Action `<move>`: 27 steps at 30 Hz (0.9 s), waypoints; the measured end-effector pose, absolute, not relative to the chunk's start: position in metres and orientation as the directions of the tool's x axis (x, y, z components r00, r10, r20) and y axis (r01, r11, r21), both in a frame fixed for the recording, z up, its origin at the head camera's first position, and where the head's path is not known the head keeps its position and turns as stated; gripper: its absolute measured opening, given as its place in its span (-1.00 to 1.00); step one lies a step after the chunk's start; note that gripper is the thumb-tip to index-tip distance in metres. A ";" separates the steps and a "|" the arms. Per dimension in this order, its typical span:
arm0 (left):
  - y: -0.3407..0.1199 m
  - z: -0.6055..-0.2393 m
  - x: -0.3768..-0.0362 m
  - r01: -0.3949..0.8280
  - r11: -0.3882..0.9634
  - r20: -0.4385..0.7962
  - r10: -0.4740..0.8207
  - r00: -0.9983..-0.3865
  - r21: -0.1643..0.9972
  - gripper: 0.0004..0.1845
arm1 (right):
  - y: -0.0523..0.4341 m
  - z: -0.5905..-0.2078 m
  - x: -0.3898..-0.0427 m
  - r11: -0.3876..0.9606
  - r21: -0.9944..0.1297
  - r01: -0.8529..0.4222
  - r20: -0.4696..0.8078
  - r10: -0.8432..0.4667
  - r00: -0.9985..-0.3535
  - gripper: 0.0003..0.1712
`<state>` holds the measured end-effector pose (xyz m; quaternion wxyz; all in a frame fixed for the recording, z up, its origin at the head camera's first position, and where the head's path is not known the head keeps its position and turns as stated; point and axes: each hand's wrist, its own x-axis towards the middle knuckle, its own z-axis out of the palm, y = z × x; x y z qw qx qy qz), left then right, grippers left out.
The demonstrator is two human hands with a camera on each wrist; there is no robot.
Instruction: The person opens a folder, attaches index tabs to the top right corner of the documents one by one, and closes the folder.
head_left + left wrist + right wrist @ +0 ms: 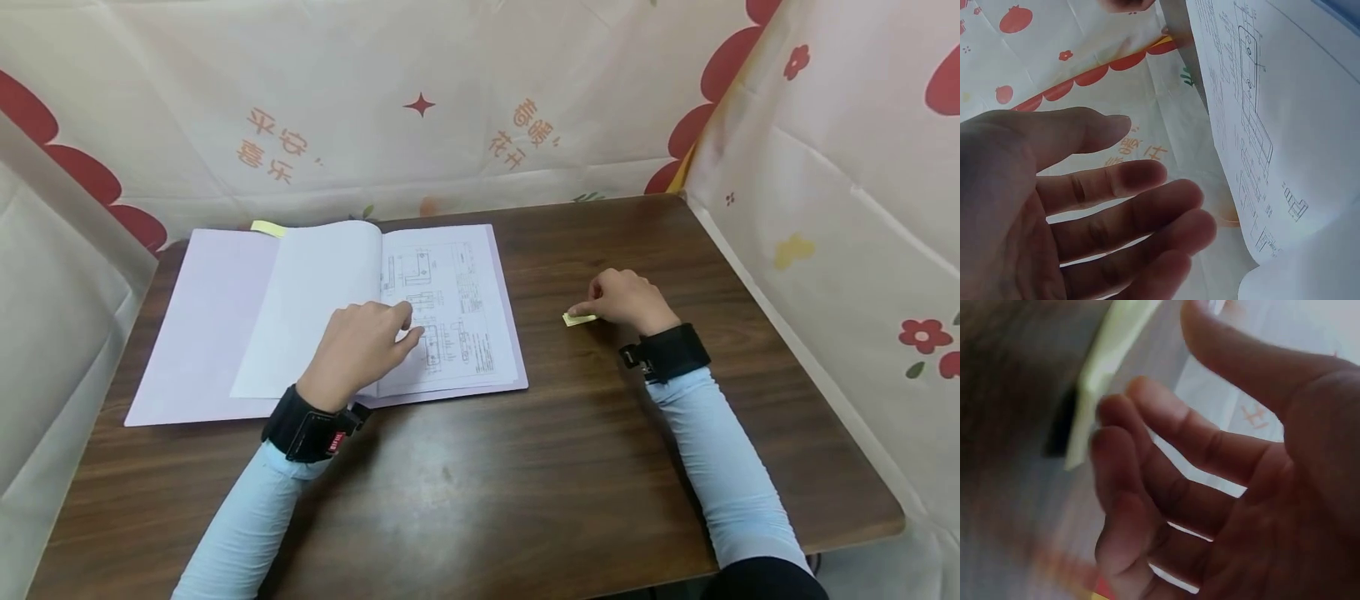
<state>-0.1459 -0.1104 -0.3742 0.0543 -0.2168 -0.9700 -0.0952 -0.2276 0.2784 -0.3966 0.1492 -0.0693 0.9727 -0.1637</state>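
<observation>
Over an open lilac-covered booklet (198,325), the left hand (363,346) is hovering, its wrist view showing relaxed fingers holding nothing. Beyond it, technical drawings (463,287) are filling the right page. Rightward on the wooden table (465,500), yellow sticky notes (577,319) are lying at the right hand (626,300); only its wrist view is revealing thumb and loosely bent fingers parted, ungrasping, contact unclear. Farther, a yellow slip (267,228) is protruding from the booklet's far edge.
</observation>
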 end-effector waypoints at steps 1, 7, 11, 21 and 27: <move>-0.110 -0.375 -0.146 0.429 0.888 0.141 0.410 -0.901 0.163 -0.75 | 0.278 -0.399 -0.229 0.940 -0.333 -0.077 -0.281 -0.177 -0.943 -0.50; -0.102 -0.381 -0.144 0.455 0.875 0.128 0.439 -0.890 0.164 -0.75 | 0.277 -0.407 -0.232 0.945 -0.325 -0.037 -0.313 -0.144 -0.939 -0.48; -0.089 -0.384 -0.143 0.520 0.839 0.153 0.500 -0.853 0.160 -0.76 | 0.277 -0.408 -0.233 0.948 -0.317 -0.022 -0.326 -0.131 -0.936 -0.53; -0.009 -0.372 -0.155 0.704 0.703 -0.046 0.710 -0.703 0.098 -0.67 | 0.279 -0.404 -0.234 0.932 -0.357 -0.067 -0.307 -0.185 -0.934 -0.78; 0.054 -0.383 -0.176 0.780 0.626 -0.153 0.770 -0.620 -0.011 -0.60 | 0.283 -0.404 -0.235 0.920 -0.381 -0.090 -0.326 -0.225 -0.918 -0.89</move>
